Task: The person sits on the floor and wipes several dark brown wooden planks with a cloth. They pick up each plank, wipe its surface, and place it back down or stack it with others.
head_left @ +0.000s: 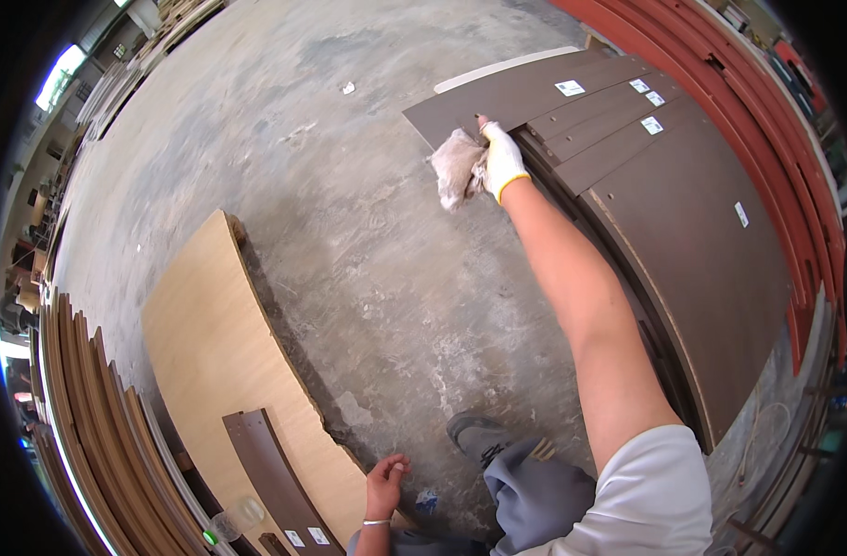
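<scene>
My right hand [504, 165], in a white knitted glove with a yellow cuff, is closed on a crumpled pale rag [458, 167]. It is stretched out beside the far left corner of the stacked dark brown boards [683, 185], with a fingertip over the top board. Whether that finger touches the board I cannot tell. My left hand [383, 484] is bare, with a band on the wrist, and hangs low near the edge of a light wooden panel [229, 324]. Its fingers are curled in, and I see nothing in them. White labels [569, 88] are stuck on the dark boards.
A narrow dark brown board [280, 482] lies on the light panel, near a clear bottle [242, 514]. Long boards [89, 398] stand stacked at the left. Red metal beams [766, 111] run along the right. Grey concrete floor [368, 241] lies between the stacks.
</scene>
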### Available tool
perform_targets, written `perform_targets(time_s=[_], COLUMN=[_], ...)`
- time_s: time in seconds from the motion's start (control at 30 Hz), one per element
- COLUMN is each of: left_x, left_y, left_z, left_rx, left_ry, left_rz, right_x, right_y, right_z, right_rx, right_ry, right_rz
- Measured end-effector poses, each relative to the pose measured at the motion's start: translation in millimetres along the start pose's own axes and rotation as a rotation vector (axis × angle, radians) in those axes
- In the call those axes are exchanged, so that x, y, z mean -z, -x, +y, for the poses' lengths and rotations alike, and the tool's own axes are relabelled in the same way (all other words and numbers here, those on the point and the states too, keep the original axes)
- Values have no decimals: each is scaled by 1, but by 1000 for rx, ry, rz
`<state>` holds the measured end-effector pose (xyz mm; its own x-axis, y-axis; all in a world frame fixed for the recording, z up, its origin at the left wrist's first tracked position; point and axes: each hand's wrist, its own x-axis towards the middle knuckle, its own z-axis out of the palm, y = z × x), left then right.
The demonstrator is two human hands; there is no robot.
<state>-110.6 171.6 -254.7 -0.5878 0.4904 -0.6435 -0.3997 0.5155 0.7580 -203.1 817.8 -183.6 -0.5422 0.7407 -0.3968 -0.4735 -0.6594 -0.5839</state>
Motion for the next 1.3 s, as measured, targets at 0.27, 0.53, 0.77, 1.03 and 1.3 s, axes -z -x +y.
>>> perform_targets(time_s=[0.27, 0.53, 0.77, 1.03, 1.3], left_x=[-21, -53, -86, -252, -455], left_y=[0, -36, -70, -132, -203], left_z=[-24, 35, 107, 359, 434], left_rx=[52, -10, -218, -1109, -1362], left_ry=[-146, -260, -363, -922, -1209], left_rz=[-61, 5, 30, -240, -106], right_x=[0, -8, 27, 93, 64], right_y=[2, 161, 205, 79, 22], right_z=[-14, 9, -153, -271, -263], right_rx=[93, -490, -78, 654, 853], right_ry=[37, 214, 164, 439, 1953], right_rz=[12, -135, -138, 148, 5])
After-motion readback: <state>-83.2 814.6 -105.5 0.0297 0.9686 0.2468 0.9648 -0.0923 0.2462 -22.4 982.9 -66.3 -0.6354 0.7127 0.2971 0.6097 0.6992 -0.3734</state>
